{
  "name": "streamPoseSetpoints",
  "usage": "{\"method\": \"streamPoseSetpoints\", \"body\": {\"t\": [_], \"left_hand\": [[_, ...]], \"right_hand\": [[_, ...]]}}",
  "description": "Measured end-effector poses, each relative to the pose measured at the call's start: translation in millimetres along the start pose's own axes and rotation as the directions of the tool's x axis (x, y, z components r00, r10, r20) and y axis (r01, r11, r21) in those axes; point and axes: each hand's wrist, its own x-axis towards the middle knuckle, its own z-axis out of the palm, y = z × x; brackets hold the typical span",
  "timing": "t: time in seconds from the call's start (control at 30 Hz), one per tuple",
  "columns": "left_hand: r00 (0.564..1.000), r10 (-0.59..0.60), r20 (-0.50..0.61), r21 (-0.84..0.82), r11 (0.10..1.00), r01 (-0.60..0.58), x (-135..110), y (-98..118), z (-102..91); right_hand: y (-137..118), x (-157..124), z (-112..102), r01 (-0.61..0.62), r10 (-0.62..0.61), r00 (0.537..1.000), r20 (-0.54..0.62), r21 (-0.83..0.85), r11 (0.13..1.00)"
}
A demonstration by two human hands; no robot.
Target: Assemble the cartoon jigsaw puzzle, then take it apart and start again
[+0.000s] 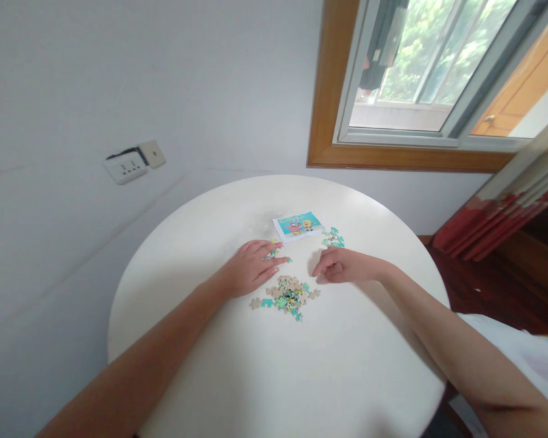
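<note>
My left hand (256, 267) lies flat on the white table with its fingers spread. Its index fingertip touches a small teal jigsaw piece (289, 260), and a few colourful pieces (274, 248) show partly beneath its fingers. Opposite it, my right hand (340, 265) rests with loosely bent fingers, the index fingertip down at the tabletop; I see nothing held in it. Just beyond the right hand lies a cluster of teal jigsaw pieces (334, 237). Nearer to me, between the hands, is a loose pile of jigsaw pieces (288, 294), some showing beige backs and others printed sides.
A picture card (298, 225) with cartoon figures on teal lies beyond the hands. The round white table (274, 377) stands by a wall with a socket (126, 167). A wood-framed window (322, 91) is at the back right, with a red and white curtain (488, 213) beside it.
</note>
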Motion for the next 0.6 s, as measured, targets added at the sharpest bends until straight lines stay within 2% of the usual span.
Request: {"method": "streamPoseSetpoints", "body": {"t": [0.07,0.17,0.27,0.47,0.53,0.6], "left_hand": [[0.999,-0.051,-0.008,0.022,0.998,0.051,-5,-8,-1.2],[0.995,-0.099,0.001,0.035,0.995,0.099,-8,-16,-1.2],[0.994,-0.106,0.004,0.002,0.994,0.106,-7,-18,0.0],[0.992,-0.092,-0.084,-0.068,0.994,0.086,-4,-18,-0.8],[0.989,-0.096,-0.114,-0.075,0.993,0.088,-4,-19,-1.3],[0.986,-0.101,-0.131,-0.082,0.992,0.091,-4,-19,-1.2]], "right_hand": [[-3,-1,1,-0.033,0.031,0.998,0.055,0.023,0.999],[-8,2,6,-0.006,0.005,0.998,0.069,0.024,1.0],[-13,5,10,0.012,-0.018,0.994,0.109,0.059,0.998],[-8,1,8,-0.084,0.058,0.985,0.161,0.163,0.983],[-3,1,9,-0.125,0.108,0.988,0.106,0.172,0.977],[2,5,13,-0.168,0.174,0.983,-0.054,0.101,0.981]]}}
